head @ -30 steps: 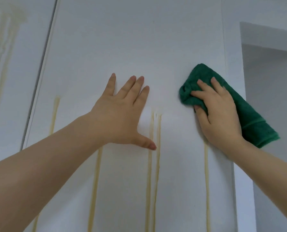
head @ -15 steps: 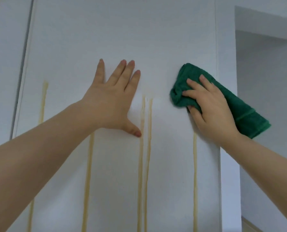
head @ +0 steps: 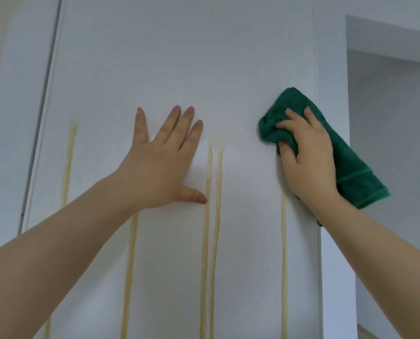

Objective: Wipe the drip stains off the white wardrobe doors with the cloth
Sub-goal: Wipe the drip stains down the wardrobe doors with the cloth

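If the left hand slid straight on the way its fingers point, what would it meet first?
Nothing visible: the left hand lies flat, pointing up over clean wardrobe door; the way looks free.

Wardrobe door (head: 179, 57): plain white, no pattern. Drip stains (head: 207, 216): pale yellow-tan, thin vertical streaks, two close together at centre. Neighbouring door (head: 8, 143): white, fainter tan smears near top. Seam (head: 41, 106) between doors: dark grey line. Cloth (head: 346, 152): deep green, lighter green stripe near one end. Wall (head: 387, 118) at right: greyish white.

Right hand (head: 309, 165) presses green cloth (head: 346, 162) on stained wardrobe door (head: 228, 57); left hand (head: 162, 167) lies flat
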